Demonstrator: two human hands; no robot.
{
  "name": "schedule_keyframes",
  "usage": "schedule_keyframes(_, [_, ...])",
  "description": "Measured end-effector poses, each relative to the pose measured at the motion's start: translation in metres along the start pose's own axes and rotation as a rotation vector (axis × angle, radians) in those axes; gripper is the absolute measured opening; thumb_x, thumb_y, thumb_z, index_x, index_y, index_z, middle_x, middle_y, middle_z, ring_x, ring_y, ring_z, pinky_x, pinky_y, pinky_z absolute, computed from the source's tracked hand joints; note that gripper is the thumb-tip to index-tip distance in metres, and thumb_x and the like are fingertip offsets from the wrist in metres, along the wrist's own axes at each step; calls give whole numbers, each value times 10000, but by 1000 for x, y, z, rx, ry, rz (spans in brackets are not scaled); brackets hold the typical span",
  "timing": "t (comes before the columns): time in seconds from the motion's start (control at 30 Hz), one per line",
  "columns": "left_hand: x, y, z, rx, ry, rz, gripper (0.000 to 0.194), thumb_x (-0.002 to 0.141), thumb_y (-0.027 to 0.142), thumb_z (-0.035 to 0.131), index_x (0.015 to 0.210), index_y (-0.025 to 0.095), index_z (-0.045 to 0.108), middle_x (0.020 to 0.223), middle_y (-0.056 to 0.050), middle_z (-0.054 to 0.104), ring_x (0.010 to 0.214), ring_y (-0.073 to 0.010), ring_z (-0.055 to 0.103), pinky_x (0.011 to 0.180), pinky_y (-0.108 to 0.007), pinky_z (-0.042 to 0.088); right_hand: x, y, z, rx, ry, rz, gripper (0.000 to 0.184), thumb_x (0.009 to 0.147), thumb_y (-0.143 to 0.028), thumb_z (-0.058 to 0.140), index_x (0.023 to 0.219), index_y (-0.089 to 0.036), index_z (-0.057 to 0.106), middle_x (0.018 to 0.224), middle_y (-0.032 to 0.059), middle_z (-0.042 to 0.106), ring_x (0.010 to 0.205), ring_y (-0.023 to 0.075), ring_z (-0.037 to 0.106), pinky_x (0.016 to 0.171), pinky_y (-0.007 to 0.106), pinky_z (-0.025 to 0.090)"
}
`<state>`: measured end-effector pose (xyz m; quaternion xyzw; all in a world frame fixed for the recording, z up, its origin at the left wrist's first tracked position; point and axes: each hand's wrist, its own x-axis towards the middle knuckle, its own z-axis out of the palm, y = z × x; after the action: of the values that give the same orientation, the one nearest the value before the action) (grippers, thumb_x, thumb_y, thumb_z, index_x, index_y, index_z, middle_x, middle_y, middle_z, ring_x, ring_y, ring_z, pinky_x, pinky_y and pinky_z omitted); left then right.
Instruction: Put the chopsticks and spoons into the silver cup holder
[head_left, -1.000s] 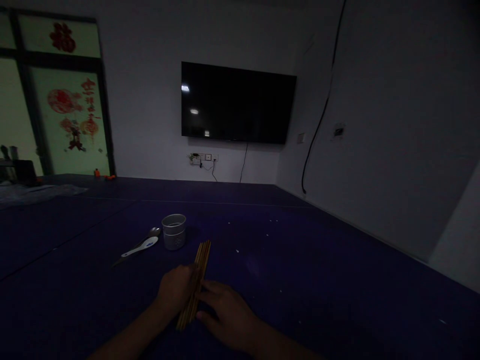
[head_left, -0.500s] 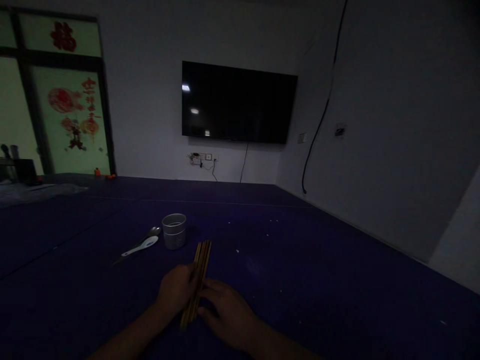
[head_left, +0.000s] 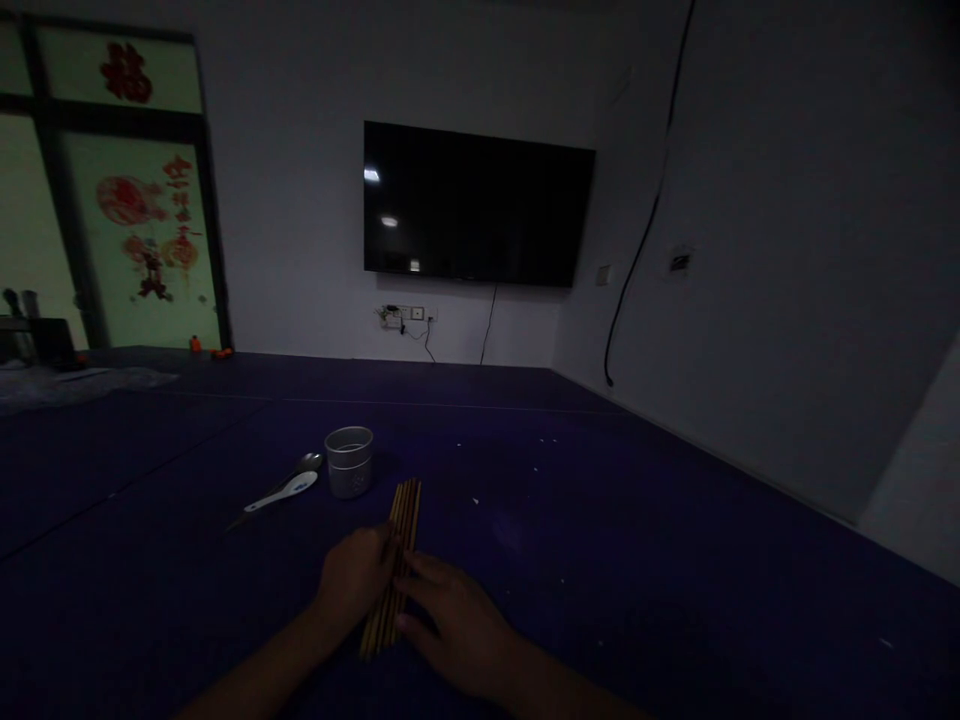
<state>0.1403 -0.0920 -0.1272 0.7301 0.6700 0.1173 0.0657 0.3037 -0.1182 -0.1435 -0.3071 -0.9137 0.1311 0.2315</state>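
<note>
A bundle of chopsticks (head_left: 403, 510) lies slanted on the dark blue surface, in front of me. On its left side my left hand (head_left: 356, 570) is closed around its middle, fingertips partly hidden. From the right, my right hand (head_left: 454, 620) pinches the bundle's lower half, with thumb and fingers against its edge. Just beyond the hands, to the left, stands a grey metal cup (head_left: 349, 470), upright. Beside the cup lie a white soup spoon (head_left: 281, 492) and a metal spoon (head_left: 308, 463), close together and partly overlapping.
Small white scraps (head_left: 475, 501) dot the blue surface (head_left: 675, 560). Crumpled clear plastic (head_left: 90, 385) lies at the far left near small orange items (head_left: 196, 343). A television (head_left: 480, 205) hangs on the back wall, and a black cable (head_left: 637, 255) runs down the right wall.
The chopsticks look slightly more spread at their near end. Both hands stay in nearly the same place, and the cup and spoons have not moved.
</note>
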Motion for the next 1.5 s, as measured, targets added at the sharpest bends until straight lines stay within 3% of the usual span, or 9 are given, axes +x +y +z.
schedule_keyframes(0.7, [2, 1, -1, 19, 11, 9, 345, 904, 330, 292, 954, 216, 613, 919, -73, 691, 803, -187, 652, 607, -250, 431, 2, -3, -3, 48, -2, -8, 318, 839, -237, 510, 1152, -220, 559, 1201, 54, 564, 1131, 183, 494, 984, 297, 354])
schedule_keyframes(1.5, [8, -1, -1, 18, 17, 7, 336, 898, 338, 312, 962, 216, 618, 912, -68, 690, 809, -180, 650, 664, -251, 437, 3, -2, 0, 52, 17, -27, 359, 826, -223, 511, 1181, -177, 534, 1205, 76, 556, 1126, 191, 497, 977, 286, 371])
